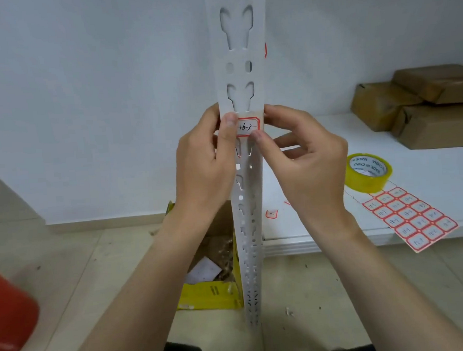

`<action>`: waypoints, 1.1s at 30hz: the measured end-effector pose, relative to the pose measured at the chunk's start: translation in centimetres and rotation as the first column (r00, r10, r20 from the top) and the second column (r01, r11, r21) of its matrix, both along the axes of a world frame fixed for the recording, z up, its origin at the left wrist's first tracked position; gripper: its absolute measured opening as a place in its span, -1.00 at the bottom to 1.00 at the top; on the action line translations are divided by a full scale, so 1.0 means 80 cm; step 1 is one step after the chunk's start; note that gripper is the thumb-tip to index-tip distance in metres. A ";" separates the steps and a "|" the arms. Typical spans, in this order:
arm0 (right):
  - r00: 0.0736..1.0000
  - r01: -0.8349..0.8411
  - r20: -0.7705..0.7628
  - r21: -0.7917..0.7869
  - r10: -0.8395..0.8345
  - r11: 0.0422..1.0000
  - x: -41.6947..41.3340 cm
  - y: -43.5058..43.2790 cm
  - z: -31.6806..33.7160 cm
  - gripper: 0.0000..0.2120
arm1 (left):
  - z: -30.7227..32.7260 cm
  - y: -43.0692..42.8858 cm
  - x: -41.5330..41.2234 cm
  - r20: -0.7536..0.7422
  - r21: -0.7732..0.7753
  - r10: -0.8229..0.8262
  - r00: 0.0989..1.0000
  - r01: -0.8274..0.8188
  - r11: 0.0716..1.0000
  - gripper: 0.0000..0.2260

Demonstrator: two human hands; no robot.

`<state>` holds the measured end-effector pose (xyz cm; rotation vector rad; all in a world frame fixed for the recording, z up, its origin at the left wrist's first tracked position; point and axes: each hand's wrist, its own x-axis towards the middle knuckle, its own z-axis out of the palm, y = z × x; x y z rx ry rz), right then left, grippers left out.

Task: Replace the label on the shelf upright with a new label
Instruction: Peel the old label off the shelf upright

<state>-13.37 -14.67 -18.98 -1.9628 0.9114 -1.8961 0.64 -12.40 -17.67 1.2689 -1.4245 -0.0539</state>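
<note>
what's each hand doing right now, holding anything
Left hand: thumb pressing the label against the shelf upright, holding nothing loose.
Right hand: fingertips at the label's right edge, nothing held.

Counts by kind: one white slotted shelf upright (240, 65); one red-bordered label (247, 127) on its face; two hands, left hand (205, 163) and right hand (303, 159); one roll of yellow tape (368, 172); one sheet of labels (410, 216); three brown parcels (417, 104), stacked; one yellow carton (210, 293); one loose sticker (271, 214) on the shelf board (430, 172).
</note>
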 end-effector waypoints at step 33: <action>0.985 0.090 -0.128 -0.212 -0.119 0.973 -0.002 0.002 0.015 -0.91 | 0.013 0.010 0.009 -0.125 -0.040 -0.198 0.972 0.195 0.980 -0.82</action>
